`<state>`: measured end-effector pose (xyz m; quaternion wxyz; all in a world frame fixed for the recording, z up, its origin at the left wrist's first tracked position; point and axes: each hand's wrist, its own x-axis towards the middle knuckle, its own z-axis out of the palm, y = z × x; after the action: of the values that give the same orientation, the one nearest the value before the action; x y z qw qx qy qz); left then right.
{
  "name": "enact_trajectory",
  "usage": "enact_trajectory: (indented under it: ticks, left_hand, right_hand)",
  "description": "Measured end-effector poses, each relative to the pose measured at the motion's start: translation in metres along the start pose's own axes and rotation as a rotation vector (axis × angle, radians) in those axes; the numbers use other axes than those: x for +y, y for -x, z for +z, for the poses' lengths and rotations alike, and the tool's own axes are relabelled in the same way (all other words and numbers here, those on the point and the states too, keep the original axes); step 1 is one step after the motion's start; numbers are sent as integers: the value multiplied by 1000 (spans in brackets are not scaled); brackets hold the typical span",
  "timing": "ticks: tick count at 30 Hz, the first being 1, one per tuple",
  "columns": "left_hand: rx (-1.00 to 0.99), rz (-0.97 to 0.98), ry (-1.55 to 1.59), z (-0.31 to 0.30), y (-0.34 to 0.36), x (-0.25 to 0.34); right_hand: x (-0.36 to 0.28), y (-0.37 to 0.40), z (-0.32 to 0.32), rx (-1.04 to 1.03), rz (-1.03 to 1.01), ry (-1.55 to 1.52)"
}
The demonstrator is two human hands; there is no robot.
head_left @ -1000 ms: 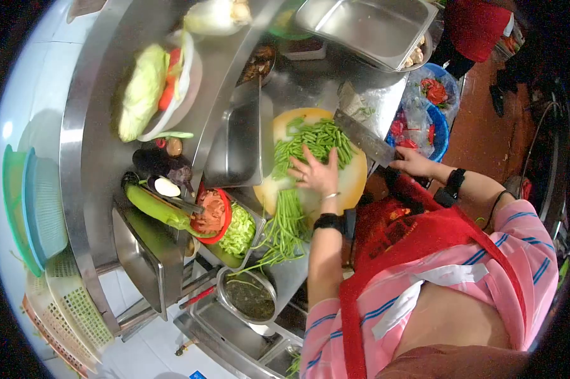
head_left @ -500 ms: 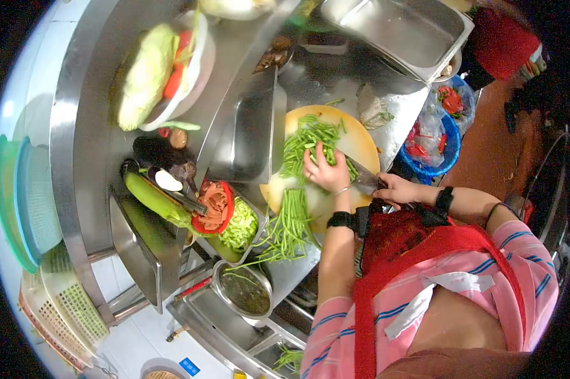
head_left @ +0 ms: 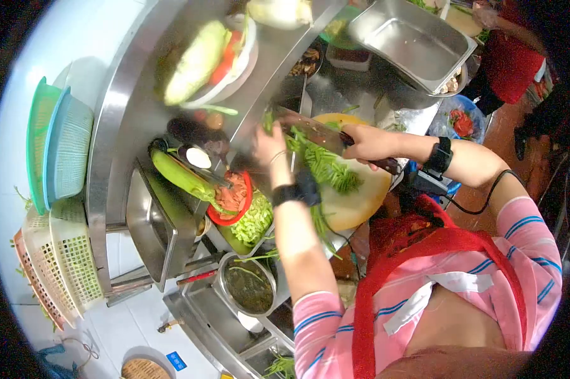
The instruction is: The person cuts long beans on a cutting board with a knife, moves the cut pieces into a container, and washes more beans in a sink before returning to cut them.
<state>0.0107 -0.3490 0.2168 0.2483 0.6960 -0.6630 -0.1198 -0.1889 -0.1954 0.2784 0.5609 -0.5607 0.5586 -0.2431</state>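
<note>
My right hand (head_left: 368, 145) grips the dark handle of a cleaver (head_left: 316, 129), its broad blade pointing left across the board. At the blade's far end, my left hand (head_left: 270, 146), slightly blurred, holds some cut green beans (head_left: 268, 120) over the side of the steel pan. More cut green beans (head_left: 329, 165) are heaped on the round yellow chopping board (head_left: 370, 199). Long uncut beans (head_left: 319, 224) hang by the board's lower left edge, partly hidden by my left forearm.
Left of my arm stand a red bowl (head_left: 250, 189) of sliced meat and chopped green vegetable (head_left: 252, 218). A steel pot (head_left: 272, 284) sits below them. An empty-looking steel tray (head_left: 411, 41) is at the back. Another person's red garment (head_left: 518, 63) shows at the upper right.
Both hands have moved left and away from my body. My left hand has carried beans off the board toward the pan, and the cleaver has swung over the board after it.
</note>
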Motion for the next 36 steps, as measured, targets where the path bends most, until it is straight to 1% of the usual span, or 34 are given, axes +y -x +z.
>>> enact_trajectory:
  ticks: [1,2,3,4,5,6,7,8,9,10,11,12,13,14,15,16,18,19,20,22,23,24,26,27,28,30,31,32,34,35,36]
  left_hand:
    - [72,92,-102,-2,-4,-6]
    - [218,208,-56,2,1,-13]
    - [205,238,54,-4,13,-7]
    - [191,259,169,-1,26,-2]
    - [141,312,388,15,39,0]
    - [-22,372,433,33,50,-3]
    - [-154,405,389,48,63,-1]
    - [-305,281,331,52,82,14]
    - [-333,324,284,82,85,1]
    - [-388,300,203,88,87,3]
    - [-268,377,58,106,86,-8]
    - [-143,452,-84,113,85,-8]
    - [-155,452,-88,121,86,-10]
    - [-213,380,-175,128,87,-12]
    - [-269,308,-265,128,90,-11]
    - [-279,309,-275,128,93,-10]
    - [-346,278,-324,127,102,-8]
    - [-347,318,-313,127,110,-11]
    - [-349,318,-320,125,120,-16]
    - [-212,448,-149,115,140,-25]
    - [-147,470,-198,107,151,-26]
    - [-146,466,-200,108,160,-30]
    - [-26,280,-259,115,180,-35]
    - [-34,227,-253,116,186,-31]
    - [-37,219,-256,118,188,-28]
    - [-40,103,-264,123,185,-17]
    - [-23,89,-271,125,182,-11]
    - [-27,83,-270,125,180,-7]
    - [-70,95,-264,124,175,-1]
    - [18,139,-273,127,175,0]
    - [17,137,-275,130,173,-2]
  right_hand:
    - [5,7,-6,19,-27,4]
    - [16,17,-11,35,-50,1]
    - [41,21,-14,123,-108,52]
    - [49,34,-20,147,-131,74]
    - [60,42,-24,170,35,135]
    - [103,37,-25,342,-215,425]
    - [126,38,-27,363,-157,474]
    - [140,38,-30,387,-102,522]
    - [149,39,-31,391,-96,516]
    - [158,40,-32,398,-50,578]
    - [164,40,-32,403,-5,640]
    - [166,39,-33,404,1,635]
    - [168,38,-29,391,24,667]
    - [170,38,-23,374,48,697]
    - [175,35,-15,401,57,753]
    - [179,34,-9,396,62,741]
    - [182,36,2,344,-16,745]
    - [181,40,6,311,-20,730]
    - [182,43,7,309,-22,723]
    - [190,52,8,255,-76,528]
    - [205,53,8,279,-212,482]
    - [204,57,7,276,-214,482]
    - [198,66,3,125,156,-280]
    - [203,67,1,54,186,-412]
    - [208,66,3,47,190,-411]
    - [212,65,8,-39,188,-565]
    - [210,62,12,-59,196,-585]
    - [207,59,17,-64,239,-590]
    - [201,46,28,-131,241,-513]
    - [206,39,36,-134,244,-513]
    - [208,30,46,-186,207,-536]
